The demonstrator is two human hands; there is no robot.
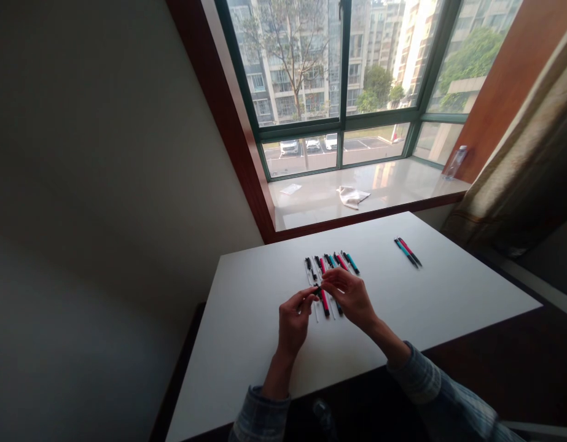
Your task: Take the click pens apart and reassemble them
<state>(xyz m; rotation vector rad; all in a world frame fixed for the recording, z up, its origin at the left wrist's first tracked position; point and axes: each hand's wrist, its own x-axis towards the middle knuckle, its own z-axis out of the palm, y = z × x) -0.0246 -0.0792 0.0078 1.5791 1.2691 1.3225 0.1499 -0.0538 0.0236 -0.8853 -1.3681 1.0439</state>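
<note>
With left hand (293,324) and right hand (352,299) nearly meeting, pinched a small black pen part (316,291) in the left fingertips over the table (453,288). Could not tell any grip in the right, fingers bent. Saw nearby, in rows, red, teal and black pen parts (352,264); farther right, two pens (406,253) side by side; on the windowsill (311,207), a clear bottle (456,162) of indistinct contents.
</note>
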